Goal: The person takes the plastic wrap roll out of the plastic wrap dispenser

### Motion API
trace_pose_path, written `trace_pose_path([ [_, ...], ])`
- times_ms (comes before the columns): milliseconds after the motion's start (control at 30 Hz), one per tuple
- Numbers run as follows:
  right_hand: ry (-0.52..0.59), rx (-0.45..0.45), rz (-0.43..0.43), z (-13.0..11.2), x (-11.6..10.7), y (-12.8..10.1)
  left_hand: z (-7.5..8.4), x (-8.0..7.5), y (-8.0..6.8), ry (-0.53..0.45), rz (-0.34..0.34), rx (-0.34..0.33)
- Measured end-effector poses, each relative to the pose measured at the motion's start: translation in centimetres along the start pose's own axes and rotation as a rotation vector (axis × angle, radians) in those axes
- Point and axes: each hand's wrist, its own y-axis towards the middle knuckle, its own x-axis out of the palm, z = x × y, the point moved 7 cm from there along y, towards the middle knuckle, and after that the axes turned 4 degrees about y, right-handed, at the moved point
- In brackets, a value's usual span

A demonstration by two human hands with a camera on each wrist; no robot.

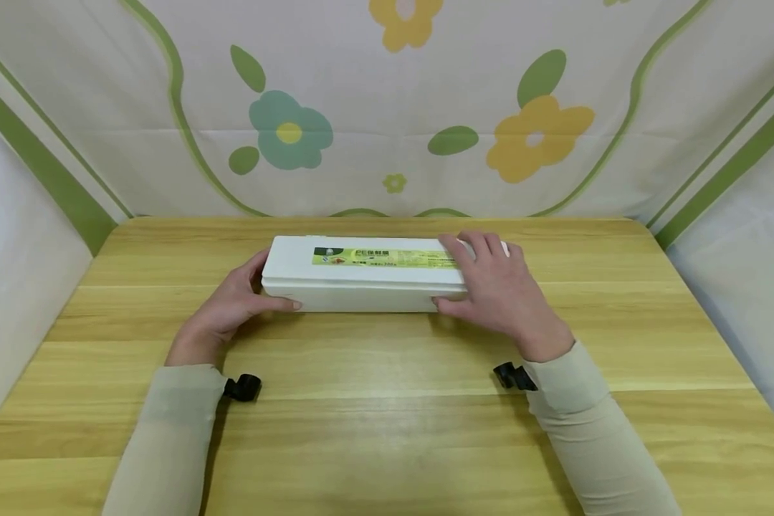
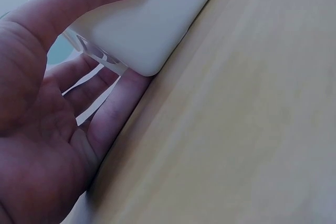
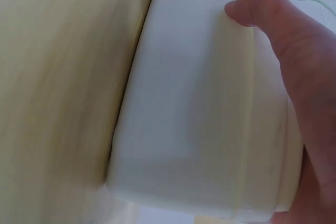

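White box (image 1: 368, 276) lies flat between both hands; left hand (image 1: 222, 312) grips one end, right hand (image 1: 499, 287) the other.

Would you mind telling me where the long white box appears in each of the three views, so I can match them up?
Head: the white box lies crosswise at table centre, a hand at each end.
Left wrist: its rounded corner fills the upper left, under the thumb.
Right wrist: its end and side fill the centre.
Shared landmark: the wooden table, which shows in all three.
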Motion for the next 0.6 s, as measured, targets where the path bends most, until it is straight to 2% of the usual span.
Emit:
trace_pose_path([
  [233,0.024,-0.039,-0.005,-0.01,-0.19,-0.16,0.2,-0.15,0.05,-0.007,-0.005,0.02],
  [467,0.08,-0.027,-0.022,0.04,-0.5,-0.16,0.2,-0.04,0.09,-0.01,-0.013,0.029],
  [600,0.101,-0.023,0.0,0.04,-0.44,-0.23,0.02,0.1,0.09,-0.004,-0.007,0.025],
])
